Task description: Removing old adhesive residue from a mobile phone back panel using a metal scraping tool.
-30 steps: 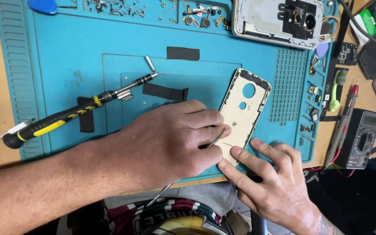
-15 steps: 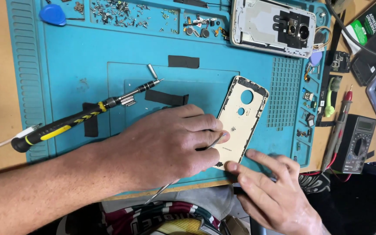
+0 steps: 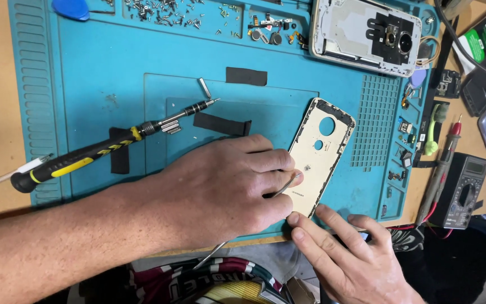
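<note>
A cream-coloured phone back cover (image 3: 319,155) with two round holes lies inside-up on the blue repair mat (image 3: 108,67). My left hand (image 3: 220,188) rests over the cover's near-left part and grips thin metal tweezers (image 3: 285,186), whose tip touches the cover and whose other end (image 3: 209,256) sticks out below the palm. My right hand (image 3: 344,253) lies at the mat's near edge, its fingertips pressing beside the cover's near corner.
A black-and-yellow screwdriver (image 3: 102,149) lies left of my hand. Black tape strips (image 3: 220,124) sit on the mat. An opened phone body (image 3: 367,34) lies at the far right, loose screws (image 3: 170,11) at the far edge, a multimeter (image 3: 465,188) at right.
The view has shifted a little. My right hand's fingers have slid left toward the cover's near corner. My left hand stays on the cover with the tweezers.
</note>
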